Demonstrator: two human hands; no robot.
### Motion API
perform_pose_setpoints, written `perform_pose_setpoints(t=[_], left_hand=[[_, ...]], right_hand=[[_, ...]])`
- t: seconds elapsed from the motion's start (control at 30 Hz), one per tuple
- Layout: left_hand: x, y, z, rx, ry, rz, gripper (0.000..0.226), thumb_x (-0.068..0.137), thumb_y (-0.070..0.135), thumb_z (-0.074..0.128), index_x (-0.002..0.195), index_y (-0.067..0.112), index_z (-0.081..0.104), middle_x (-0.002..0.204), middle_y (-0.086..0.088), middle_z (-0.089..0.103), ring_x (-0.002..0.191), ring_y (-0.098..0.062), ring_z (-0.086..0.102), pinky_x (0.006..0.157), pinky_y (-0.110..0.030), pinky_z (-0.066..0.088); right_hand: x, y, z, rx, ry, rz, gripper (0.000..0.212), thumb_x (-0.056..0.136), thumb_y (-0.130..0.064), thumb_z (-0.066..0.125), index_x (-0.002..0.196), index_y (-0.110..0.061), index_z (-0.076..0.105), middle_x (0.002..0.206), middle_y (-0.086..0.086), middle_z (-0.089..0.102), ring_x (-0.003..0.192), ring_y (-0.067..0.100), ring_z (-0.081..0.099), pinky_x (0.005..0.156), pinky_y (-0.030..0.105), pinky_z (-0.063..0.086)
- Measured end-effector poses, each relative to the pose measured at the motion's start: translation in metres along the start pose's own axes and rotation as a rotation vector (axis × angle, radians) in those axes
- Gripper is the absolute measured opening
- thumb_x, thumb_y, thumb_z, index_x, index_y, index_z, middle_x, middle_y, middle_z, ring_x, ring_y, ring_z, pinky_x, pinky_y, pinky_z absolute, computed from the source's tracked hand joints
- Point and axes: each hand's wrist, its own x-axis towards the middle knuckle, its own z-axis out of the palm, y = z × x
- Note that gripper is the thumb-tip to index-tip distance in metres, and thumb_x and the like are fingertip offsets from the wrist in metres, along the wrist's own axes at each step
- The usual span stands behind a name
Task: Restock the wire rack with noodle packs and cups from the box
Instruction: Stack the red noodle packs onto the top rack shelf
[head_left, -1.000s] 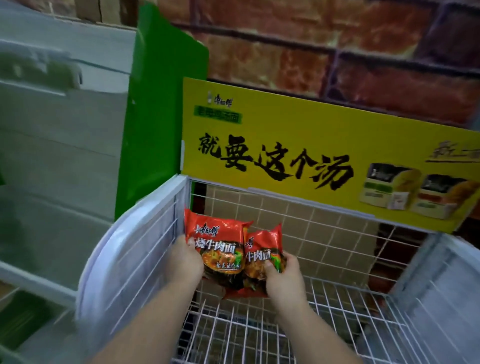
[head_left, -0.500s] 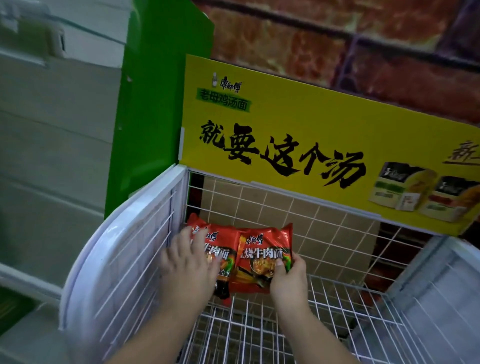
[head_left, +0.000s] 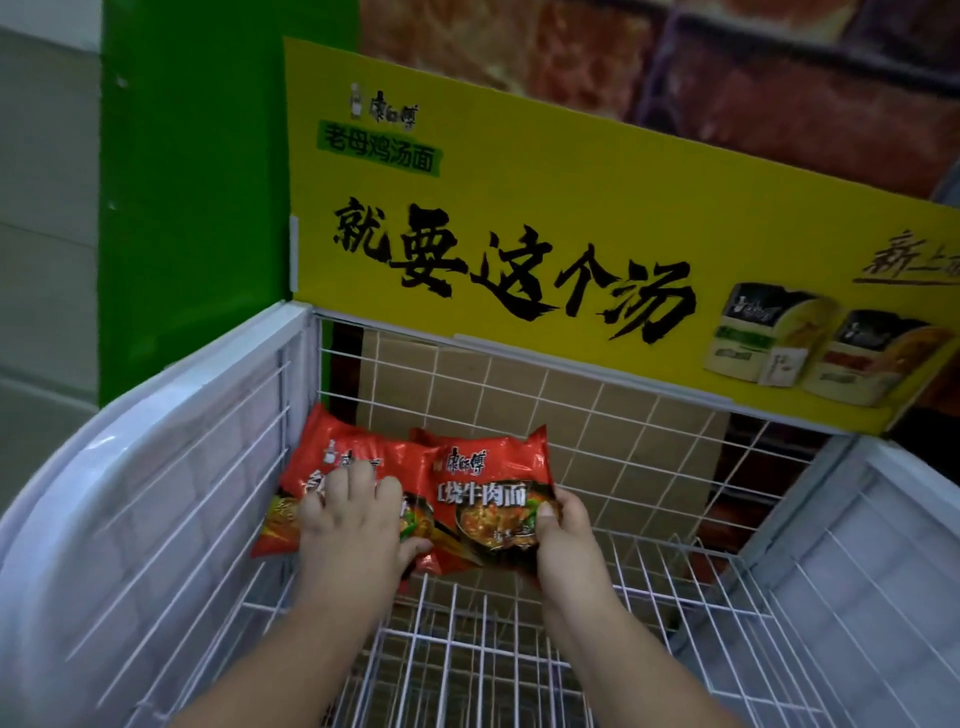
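Two red noodle packs lean side by side against the back grid of the white wire rack (head_left: 613, 436), in its far left corner. My left hand (head_left: 353, 519) lies over the left pack (head_left: 322, 457), fingers spread on its front and thumb under its lower edge. My right hand (head_left: 563, 525) grips the lower right corner of the right pack (head_left: 488, 483), thumb on the front. The box and the noodle cups are out of view.
A yellow sign board (head_left: 571, 218) stands above the rack's back edge, with a green panel (head_left: 192, 182) to its left. White plastic side walls (head_left: 130, 509) close the rack left and right. The wire floor (head_left: 467, 649) in front of the packs is bare.
Both hands have lowered the two packs from mid-air down into the rack's back left corner. The left hand has shifted from the pack's edge onto its front.
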Motion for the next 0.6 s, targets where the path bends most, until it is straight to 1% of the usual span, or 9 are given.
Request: perform_pose_setpoints(t=[0.1,0.17,0.2,0.3,0.37,0.43,0.47,0.57,0.6], left_hand=[[0.006,0.0,0.005,-0.06,0.0,0.064,0.04,0.087,0.066,0.048,0.107,0.032,0.05,0.104,0.009,0.037,0.11,-0.014,0.041,0.094,-0.032,0.036],[0.01,0.0,0.007,-0.105,0.007,0.093,0.036,0.088,0.063,0.049,0.105,0.032,0.051,0.099,0.011,0.034,0.108,-0.013,0.043,0.093,-0.031,0.037],[0.013,0.001,0.008,-0.111,0.009,0.105,0.034,0.089,0.062,0.05,0.104,0.031,0.052,0.098,0.011,0.034,0.107,-0.014,0.043,0.093,-0.031,0.038],[0.017,0.001,0.015,-0.124,0.036,0.121,0.033,0.088,0.061,0.052,0.099,0.03,0.052,0.097,0.01,0.036,0.102,-0.013,0.043,0.091,-0.031,0.038],[0.017,-0.002,0.02,-0.145,0.081,0.136,0.032,0.086,0.057,0.057,0.09,0.026,0.053,0.092,0.008,0.041,0.093,-0.015,0.044,0.085,-0.034,0.041],[0.014,-0.006,0.023,-0.173,0.172,0.159,0.026,0.085,0.045,0.065,0.079,0.022,0.052,0.083,0.006,0.043,0.081,-0.018,0.044,0.075,-0.037,0.044],[0.012,-0.008,0.02,-0.167,0.175,0.139,0.024,0.084,0.039,0.067,0.077,0.022,0.052,0.081,0.005,0.042,0.078,-0.018,0.042,0.072,-0.037,0.043],[0.011,-0.009,0.018,-0.093,0.144,0.166,0.022,0.076,0.032,0.074,0.069,0.021,0.056,0.068,0.005,0.048,0.066,-0.018,0.046,0.063,-0.035,0.044],[0.008,-0.006,0.011,-0.073,0.077,0.17,0.024,0.073,0.029,0.078,0.064,0.02,0.058,0.061,0.003,0.051,0.058,-0.02,0.049,0.058,-0.033,0.045]], right_hand=[[0.008,0.005,0.002,-0.027,-0.008,-0.032,0.025,0.107,-0.022,0.034,0.1,-0.037,0.052,0.114,0.0,0.063,0.108,0.023,0.062,0.096,0.05,0.053],[0.012,0.005,0.002,-0.091,-0.005,-0.072,0.022,0.107,-0.022,0.034,0.102,-0.036,0.051,0.113,-0.001,0.063,0.107,0.022,0.062,0.093,0.049,0.054],[0.014,0.005,-0.001,-0.163,-0.001,-0.095,0.019,0.107,-0.023,0.034,0.104,-0.034,0.049,0.111,-0.003,0.062,0.104,0.018,0.062,0.091,0.046,0.055],[0.024,0.002,-0.015,-0.573,0.024,-0.221,0.011,0.105,-0.026,0.039,0.113,-0.031,0.045,0.1,-0.011,0.059,0.09,0.008,0.062,0.074,0.029,0.056],[0.033,-0.003,-0.025,-0.874,0.039,-0.289,0.014,0.103,-0.029,0.044,0.115,-0.025,0.051,0.106,-0.006,0.061,0.092,0.011,0.062,0.075,0.031,0.055],[0.04,-0.009,-0.029,-1.005,0.015,-0.257,0.017,0.102,-0.03,0.046,0.117,-0.024,0.053,0.106,-0.004,0.062,0.089,0.013,0.062,0.067,0.03,0.053],[0.041,-0.011,-0.029,-1.034,0.002,-0.22,0.015,0.102,-0.029,0.046,0.115,-0.024,0.052,0.102,-0.005,0.063,0.086,0.013,0.063,0.066,0.03,0.053],[0.044,-0.01,-0.029,-1.16,-0.001,-0.175,0.013,0.097,-0.022,0.05,0.11,-0.024,0.054,0.094,-0.004,0.066,0.085,0.019,0.066,0.079,0.039,0.057],[0.044,-0.008,-0.029,-1.188,-0.002,-0.163,0.015,0.096,-0.02,0.051,0.11,-0.023,0.054,0.094,-0.003,0.066,0.085,0.02,0.066,0.081,0.041,0.058]])
